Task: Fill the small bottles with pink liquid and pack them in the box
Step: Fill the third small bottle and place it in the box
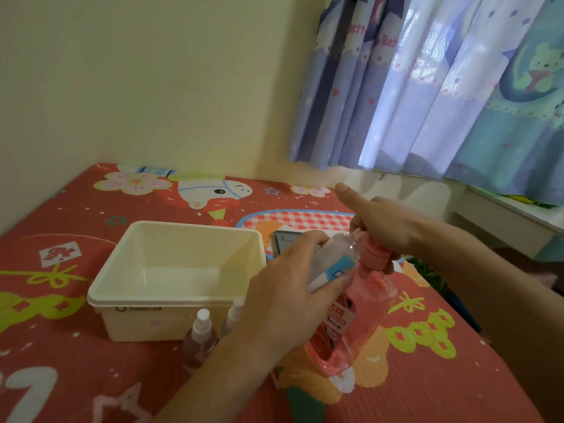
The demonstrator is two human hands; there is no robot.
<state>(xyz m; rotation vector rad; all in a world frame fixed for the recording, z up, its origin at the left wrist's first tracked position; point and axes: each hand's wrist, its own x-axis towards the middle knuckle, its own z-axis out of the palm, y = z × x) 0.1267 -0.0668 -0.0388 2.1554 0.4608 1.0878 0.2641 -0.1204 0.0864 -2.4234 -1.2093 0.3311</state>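
Observation:
My left hand (pixel 290 288) grips a small clear bottle (pixel 338 257) with a blue label, tilted, its open mouth against the pump spout of the big pink liquid bottle (pixel 354 319). My right hand (pixel 384 227) is closed over that pink pump head, thumb stretched out. The big bottle stands on the mat. A cream plastic box (pixel 180 303) sits empty to the left. In front of the box stand two small spray bottles with white caps: one (pixel 200 337) holds pinkish liquid, the other (pixel 233 315) is partly hidden by my left wrist.
Everything rests on a red cartoon-print mat (pixel 76 361) in a room corner. A grey flat device (pixel 283 244) lies behind the box. Blue patterned curtains (pixel 427 87) hang at the right, above a white ledge (pixel 503 215).

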